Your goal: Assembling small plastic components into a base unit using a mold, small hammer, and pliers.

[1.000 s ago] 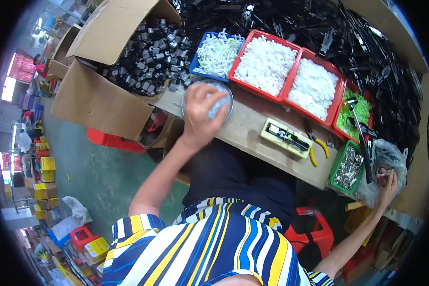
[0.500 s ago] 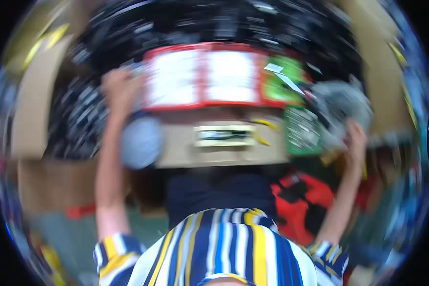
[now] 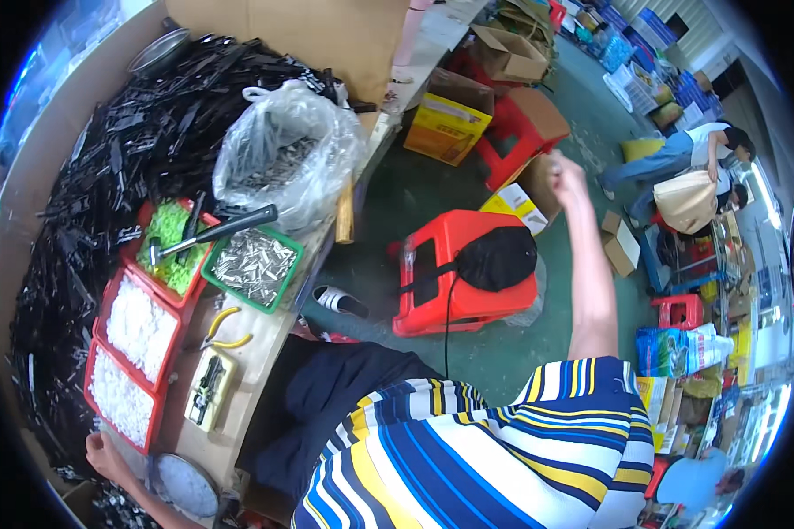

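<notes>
My right arm reaches out over the floor. My right hand (image 3: pixel 566 179) has its fingers curled closed above an open yellow-and-white cardboard box (image 3: pixel 520 201); whatever is in them cannot be made out. My left hand (image 3: pixel 108 455) is beside the end of the red trays, fingers bent together, their contents hidden. Nearest to it are a red tray of small white parts (image 3: pixel 120 398) and a round pale-topped dish (image 3: pixel 185 485). On the bench lie a small cream fixture holding a dark piece (image 3: pixel 210 390) and yellow-handled pliers (image 3: pixel 224 330).
Black strips (image 3: pixel 71 291) are heaped behind the trays. A hammer (image 3: pixel 212 233) lies across a tray of green parts (image 3: pixel 169 231), by a green tray of metal pieces (image 3: pixel 254 264) and a clear plastic bag (image 3: pixel 326 141). Red stools (image 3: pixel 454 231) stand on the floor; people (image 3: pixel 679 159) work far right.
The view has swung to the right. My right hand has left the plastic bag and moved out over the box on the floor. My left hand stays near the trays' left end.
</notes>
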A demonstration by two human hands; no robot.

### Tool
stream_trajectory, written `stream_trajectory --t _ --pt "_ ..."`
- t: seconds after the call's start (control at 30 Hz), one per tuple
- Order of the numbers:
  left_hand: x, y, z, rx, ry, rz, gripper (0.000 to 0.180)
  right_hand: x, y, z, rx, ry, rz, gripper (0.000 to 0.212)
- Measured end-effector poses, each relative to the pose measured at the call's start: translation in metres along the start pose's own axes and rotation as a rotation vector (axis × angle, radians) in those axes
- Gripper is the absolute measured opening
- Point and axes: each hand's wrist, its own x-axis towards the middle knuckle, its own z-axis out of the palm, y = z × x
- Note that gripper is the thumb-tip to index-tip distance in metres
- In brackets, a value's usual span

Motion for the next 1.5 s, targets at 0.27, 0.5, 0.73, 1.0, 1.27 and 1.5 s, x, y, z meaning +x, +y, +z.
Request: stream_trajectory --t 0.27,0.5,0.73,1.0,1.27,1.5 --pt "-0.01 0.006 -0.015 0.024 -0.048 0.111 0.03 0.028 0.021 -0.021 -0.09 0.062 -0.067 0.02" --pt "-0.006 0.008 -0.003 -0.131 -0.152 0.039 0.031 -0.011 0.061 0.082 -0.252 -0.389 -0.023 0.019" --pt "-0.017 0.007 -0.016 -0.2 -0.126 -0.053 0.03 -0.043 0.078 0.138 -0.505 -0.558 -0.017 0.021" --pt "-0.007 -0.017 -0.008 -0.28 -0.136 -0.005 0.022 -0.079 0.141 0.106 -0.594 -0.645 0.084 0.018" --pt "0.026 -0.05 -0.002 -0.438 -0.126 -0.007 0.016 -0.059 0.111 0.063 -0.442 -0.51 0.003 0.019" --pt "0.043 0.002 -0.026 -0.583 -0.107 -0.072 0.022 -0.059 0.183 -0.213 -0.468 0.244 0.082 0.013"
